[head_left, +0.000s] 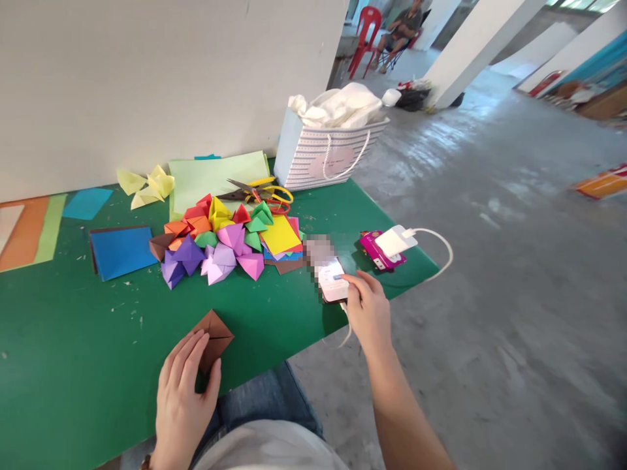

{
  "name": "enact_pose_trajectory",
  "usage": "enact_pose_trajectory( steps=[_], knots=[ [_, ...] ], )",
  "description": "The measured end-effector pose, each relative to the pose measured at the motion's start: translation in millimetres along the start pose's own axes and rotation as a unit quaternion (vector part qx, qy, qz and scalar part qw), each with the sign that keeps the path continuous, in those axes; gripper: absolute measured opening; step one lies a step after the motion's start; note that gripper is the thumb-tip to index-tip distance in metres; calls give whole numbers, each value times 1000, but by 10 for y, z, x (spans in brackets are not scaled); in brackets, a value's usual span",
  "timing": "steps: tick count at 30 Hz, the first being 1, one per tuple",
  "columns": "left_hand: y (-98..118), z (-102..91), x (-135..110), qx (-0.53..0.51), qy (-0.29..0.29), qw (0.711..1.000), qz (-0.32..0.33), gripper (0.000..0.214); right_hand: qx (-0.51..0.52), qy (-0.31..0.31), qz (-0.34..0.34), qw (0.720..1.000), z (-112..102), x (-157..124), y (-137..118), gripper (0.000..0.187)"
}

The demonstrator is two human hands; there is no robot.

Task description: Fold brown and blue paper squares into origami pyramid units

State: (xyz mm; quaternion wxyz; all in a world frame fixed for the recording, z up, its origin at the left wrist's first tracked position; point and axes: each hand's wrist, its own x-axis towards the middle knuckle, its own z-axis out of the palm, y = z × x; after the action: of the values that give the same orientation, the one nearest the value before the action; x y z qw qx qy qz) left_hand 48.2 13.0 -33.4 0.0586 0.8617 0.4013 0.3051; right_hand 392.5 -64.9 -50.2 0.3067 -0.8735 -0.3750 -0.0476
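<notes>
My left hand (pixel 183 388) rests at the near edge of the green table (pixel 73 365), fingers stretched flat onto a folded brown paper piece (pixel 215 338). My right hand (pixel 368 312) reaches to a phone (pixel 332 277) lying near the table's right edge, with a fingertip touching its screen and the other fingers loosely curled. A white cable runs from under that hand. Behind both hands sits a pile of several folded coloured paper shapes (pixel 225 241).
Scissors (pixel 259 192) lie on a pale green sheet behind the pile. Blue paper (pixel 122 251), yellow folded pieces (pixel 147 185), a striped gift bag (pixel 323 156) and a pink device with a white charger (pixel 386 247) are on the table. A person sits far back by a red chair (pixel 365 36).
</notes>
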Motion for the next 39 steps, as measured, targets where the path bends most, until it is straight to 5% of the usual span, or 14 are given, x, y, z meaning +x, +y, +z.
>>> enact_pose_trajectory(
  steps=[34, 39],
  knots=[
    [-7, -8, -35, -19, 21, 1000, -3, 51, -15, 10, -12, 1000, 18, 4, 32, 37],
    [-12, -6, -41, -20, 24, 1000, -7, 52, 14, 68, -57, 996, -36, -23, -131, 30]
  ],
)
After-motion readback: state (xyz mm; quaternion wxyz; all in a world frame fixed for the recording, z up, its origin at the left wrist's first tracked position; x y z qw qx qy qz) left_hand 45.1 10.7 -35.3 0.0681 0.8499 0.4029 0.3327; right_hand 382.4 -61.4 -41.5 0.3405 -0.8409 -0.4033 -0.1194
